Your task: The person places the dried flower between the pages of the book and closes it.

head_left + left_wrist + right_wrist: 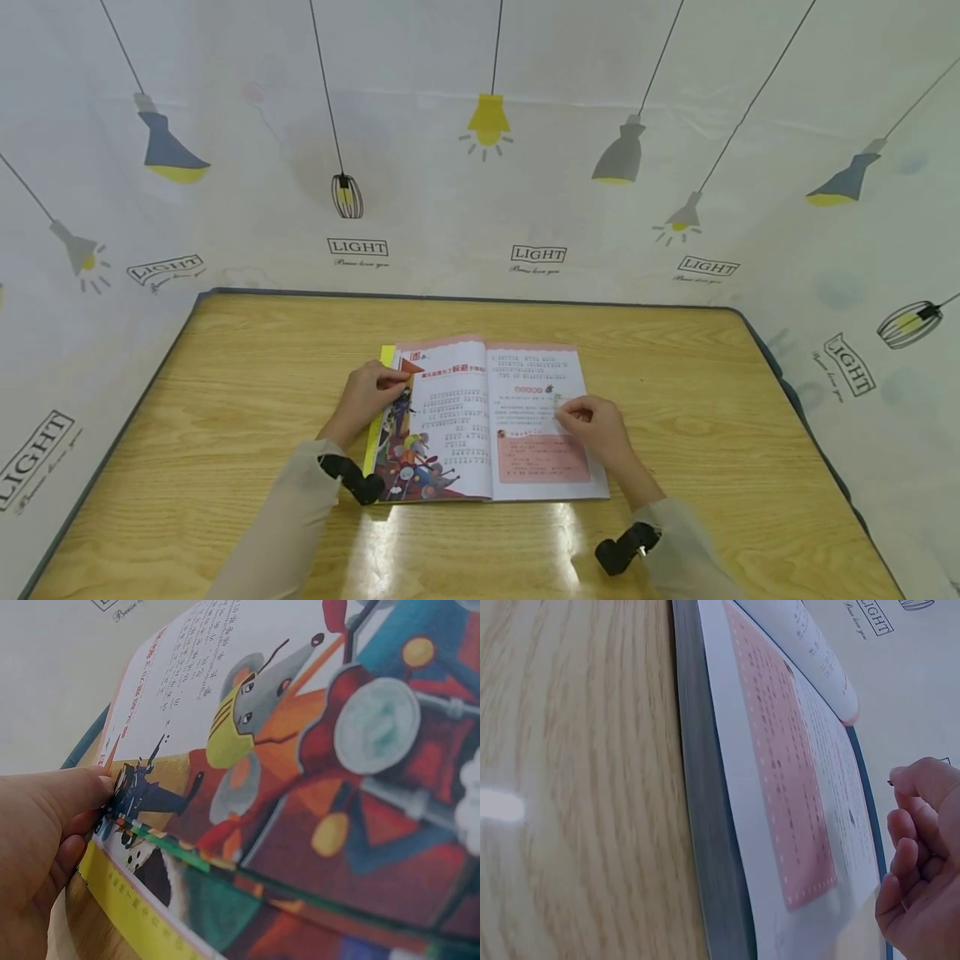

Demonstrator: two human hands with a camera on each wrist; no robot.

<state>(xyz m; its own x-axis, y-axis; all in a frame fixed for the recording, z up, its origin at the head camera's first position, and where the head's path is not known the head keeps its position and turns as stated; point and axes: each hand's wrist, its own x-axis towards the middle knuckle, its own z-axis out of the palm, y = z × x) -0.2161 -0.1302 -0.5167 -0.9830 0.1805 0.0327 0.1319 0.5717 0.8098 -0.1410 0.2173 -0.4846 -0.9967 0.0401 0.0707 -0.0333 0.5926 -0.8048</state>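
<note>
An illustrated book (453, 425) lies open on the wooden table, its left page carrying a colourful picture with a mouse (259, 697) and its right page a pink text box (543, 460). My left hand (367, 396) grips the left pages at their outer edge, thumb on top and fingers below. A yellow strip (120, 900) sticks out beneath those pages. Over the right page, near its outer edge, is my right hand (597, 427), its fingers curled and thumb and forefinger together. Nothing shows in its grasp in the right wrist view.
Under the book stretches a wood-grain table (720, 433) with a dark edge. A pale cloth wall (427, 192) printed with lamps surrounds its back and sides. Small black devices are strapped at the left wrist (352, 479) and right wrist (626, 550).
</note>
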